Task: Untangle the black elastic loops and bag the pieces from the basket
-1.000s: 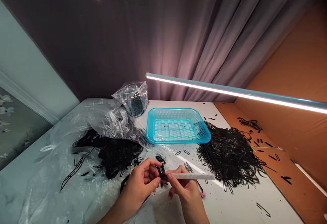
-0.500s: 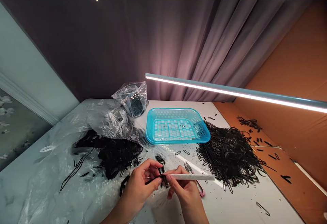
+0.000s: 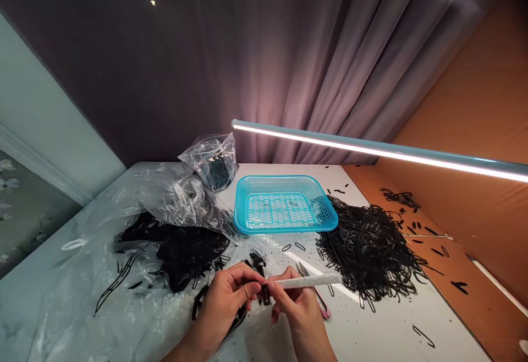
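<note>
Held by its inner end in the grip of the right hand (image 3: 303,310): slim, straight white rod (image 3: 311,281), long axis nearly level, pointing rightward away from the left hand (image 3: 229,296), pinched narrow on small black strips (image 3: 264,295) just beside that end.

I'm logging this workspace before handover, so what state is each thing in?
Tube light: lit
White stick: held in the right hand
Scissors: lying down, partly hidden
Blue basket: upright, open-topped
Black loop pile: loose, tangled
Clear bag: standing, something dark inside
Plastic sheeting: spread, crumpled
Curtain: hanging in folds
</note>
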The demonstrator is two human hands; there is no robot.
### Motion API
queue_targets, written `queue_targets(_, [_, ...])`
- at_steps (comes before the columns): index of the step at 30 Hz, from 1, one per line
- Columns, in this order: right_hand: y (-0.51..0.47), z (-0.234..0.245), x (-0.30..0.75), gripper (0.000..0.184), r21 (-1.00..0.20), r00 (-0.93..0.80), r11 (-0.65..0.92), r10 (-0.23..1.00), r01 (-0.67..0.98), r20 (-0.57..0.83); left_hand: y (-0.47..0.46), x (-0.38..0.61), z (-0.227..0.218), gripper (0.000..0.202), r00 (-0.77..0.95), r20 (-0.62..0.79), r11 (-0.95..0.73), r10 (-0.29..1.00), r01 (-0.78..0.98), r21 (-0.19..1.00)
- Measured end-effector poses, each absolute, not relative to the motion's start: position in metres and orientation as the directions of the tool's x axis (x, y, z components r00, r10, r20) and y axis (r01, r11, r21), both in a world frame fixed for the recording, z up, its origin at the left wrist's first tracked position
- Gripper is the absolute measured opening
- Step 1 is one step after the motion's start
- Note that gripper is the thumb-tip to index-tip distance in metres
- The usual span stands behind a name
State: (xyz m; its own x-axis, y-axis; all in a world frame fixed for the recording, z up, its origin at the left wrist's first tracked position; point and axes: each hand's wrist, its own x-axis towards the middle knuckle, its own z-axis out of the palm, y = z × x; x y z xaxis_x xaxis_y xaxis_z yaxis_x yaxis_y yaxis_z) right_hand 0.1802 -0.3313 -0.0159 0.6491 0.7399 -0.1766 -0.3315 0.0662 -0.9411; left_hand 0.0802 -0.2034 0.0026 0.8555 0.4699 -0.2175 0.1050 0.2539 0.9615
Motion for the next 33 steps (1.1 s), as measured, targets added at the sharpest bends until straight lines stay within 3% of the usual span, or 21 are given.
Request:
queue_targets(4, [-0.333, -0.026, 0.18, 0.031, -0.923, 0.699, 0.086, 0.68, -0.376, -0.221, -0.197, 0.081, -0.001, 0.031, 0.753, -0.354, 0.435, 0.555, 0.101, 0.895])
queue_targets(6, [-0.334, -0.03, 0.181, 0.033, -0.906, 0.726, 0.111, 0.642, -0.408, -0.247, -0.194, 0.081, -0.001, 0.035, 0.725, -0.376, 0.438, 0.577, 0.114, 0.892])
queue_targets(12, [-0.334, -0.022, 0.188, 0.032, -0.86, 0.73, 0.176, 0.624, -0.479, -0.279, -0.192, 0.079, 0.003, 0.047, 0.859, -0.333, 0.312, 0.389, 0.217, 0.925])
queue_targets(15, [-0.332, -0.011, 0.192, 0.03, -0.803, 0.693, 0.216, 0.655, -0.555, -0.303, -0.193, 0.076, 0.002, 0.03, 0.886, -0.341, 0.172, 0.313, 0.301, 0.938])
queue_targets(23, [-0.331, -0.005, 0.191, 0.032, -0.654, 0.594, 0.272, 0.73, -0.706, -0.338, -0.192, 0.08, 0.006, 0.033, 0.869, -0.296, 0.076, 0.398, 0.29, 0.954])
queue_targets(28, [-0.333, -0.007, 0.189, 0.034, -0.756, 0.609, 0.198, 0.729, -0.624, -0.311, -0.192, 0.081, 0.007, 0.036, 0.805, -0.387, 0.137, 0.449, 0.367, 0.92])
queue_targets(33, [-0.331, -0.008, 0.185, 0.035, -0.88, 0.637, 0.137, 0.741, -0.455, -0.213, -0.196, 0.082, 0.006, 0.02, 0.833, -0.315, 0.065, 0.455, 0.322, 0.945])
